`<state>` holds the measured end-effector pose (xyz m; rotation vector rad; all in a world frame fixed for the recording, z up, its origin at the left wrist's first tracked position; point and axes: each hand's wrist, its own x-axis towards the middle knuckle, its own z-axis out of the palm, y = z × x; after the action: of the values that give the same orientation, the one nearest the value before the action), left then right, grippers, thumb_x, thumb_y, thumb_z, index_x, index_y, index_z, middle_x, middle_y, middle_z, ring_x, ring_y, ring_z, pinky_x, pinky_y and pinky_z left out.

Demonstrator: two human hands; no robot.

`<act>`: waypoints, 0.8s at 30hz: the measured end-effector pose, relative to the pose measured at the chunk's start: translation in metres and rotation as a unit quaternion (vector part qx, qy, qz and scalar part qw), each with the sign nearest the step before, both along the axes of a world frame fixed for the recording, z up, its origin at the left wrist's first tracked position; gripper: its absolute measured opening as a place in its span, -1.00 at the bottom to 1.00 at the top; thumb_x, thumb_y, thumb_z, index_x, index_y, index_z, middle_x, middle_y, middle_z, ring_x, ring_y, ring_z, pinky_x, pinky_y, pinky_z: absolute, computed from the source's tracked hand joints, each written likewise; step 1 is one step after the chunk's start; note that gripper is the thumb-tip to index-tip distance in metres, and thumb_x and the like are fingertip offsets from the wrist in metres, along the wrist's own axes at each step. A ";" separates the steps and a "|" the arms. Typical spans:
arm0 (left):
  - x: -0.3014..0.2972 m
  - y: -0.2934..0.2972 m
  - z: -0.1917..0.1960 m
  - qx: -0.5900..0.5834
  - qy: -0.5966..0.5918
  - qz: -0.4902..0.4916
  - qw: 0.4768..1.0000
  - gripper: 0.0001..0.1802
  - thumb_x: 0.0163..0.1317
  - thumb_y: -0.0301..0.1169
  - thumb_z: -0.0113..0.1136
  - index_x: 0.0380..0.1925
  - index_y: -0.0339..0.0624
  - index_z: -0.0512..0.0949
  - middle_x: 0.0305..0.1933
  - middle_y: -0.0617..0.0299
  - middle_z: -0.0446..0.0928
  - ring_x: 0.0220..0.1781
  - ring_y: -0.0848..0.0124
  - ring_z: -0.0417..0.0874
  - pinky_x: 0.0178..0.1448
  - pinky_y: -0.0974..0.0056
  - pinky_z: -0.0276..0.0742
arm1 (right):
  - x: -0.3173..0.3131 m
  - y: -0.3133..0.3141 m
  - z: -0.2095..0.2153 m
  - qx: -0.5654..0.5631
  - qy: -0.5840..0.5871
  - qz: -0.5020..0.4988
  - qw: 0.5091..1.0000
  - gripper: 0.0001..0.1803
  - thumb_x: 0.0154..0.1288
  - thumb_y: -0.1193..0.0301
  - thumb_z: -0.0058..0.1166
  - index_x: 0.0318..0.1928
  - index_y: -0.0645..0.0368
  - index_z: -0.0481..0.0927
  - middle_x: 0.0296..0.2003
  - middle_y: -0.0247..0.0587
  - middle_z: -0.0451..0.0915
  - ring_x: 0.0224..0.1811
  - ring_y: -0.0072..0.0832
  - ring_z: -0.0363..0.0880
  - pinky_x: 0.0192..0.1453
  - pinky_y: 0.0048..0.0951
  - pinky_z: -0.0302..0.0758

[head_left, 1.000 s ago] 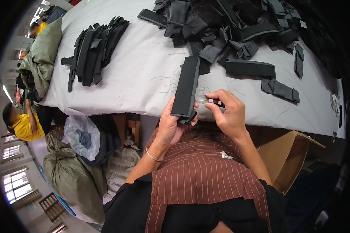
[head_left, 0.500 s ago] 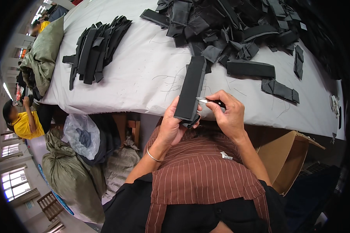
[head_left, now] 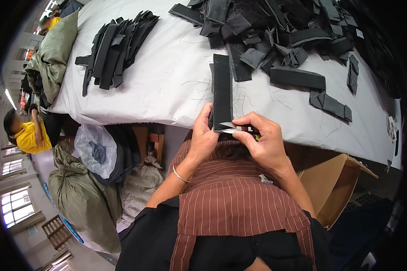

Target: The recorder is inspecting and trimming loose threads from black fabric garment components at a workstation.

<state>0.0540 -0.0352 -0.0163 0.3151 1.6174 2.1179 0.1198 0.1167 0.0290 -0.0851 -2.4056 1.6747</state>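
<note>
My left hand (head_left: 204, 140) grips the near end of a long black fabric strip (head_left: 222, 90), thumb along its left edge. The strip points away from me over the table's front edge. In my right hand (head_left: 264, 137) is a pair of thread snips (head_left: 230, 128); its pale blades are parted at the strip's lower right corner. Part of the snips' handle is hidden by my fingers. Loose dark threads lie on the white cloth around the strip.
A row of stacked black strips (head_left: 111, 52) lies at the left of the white-covered table (head_left: 144, 97). A large heap of black pieces (head_left: 276, 34) fills the far right. Below stand sacks (head_left: 79, 194) and a cardboard box (head_left: 334, 185). A person in yellow (head_left: 31, 135) is at far left.
The strip has turned more upright, and my left fingers have shifted along its left edge. The snips have moved down to the near corner, their blades now spread and more visible.
</note>
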 end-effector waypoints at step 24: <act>0.001 -0.001 0.002 -0.105 0.084 0.041 0.990 -0.75 0.17 -0.54 0.16 -0.16 -0.31 0.40 -0.26 0.29 0.46 -0.15 0.57 0.40 -0.03 0.42 0.39 | -0.003 0.001 -0.002 0.015 0.021 -0.017 1.000 -0.76 0.00 0.47 0.27 -0.25 0.13 0.60 -0.40 -0.23 0.59 -0.39 -0.31 0.57 -0.30 -0.39 0.47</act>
<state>0.0547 -0.0357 -0.0140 0.3731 1.9622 2.0023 0.1167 0.1179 0.0271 -0.0857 -2.3836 1.6090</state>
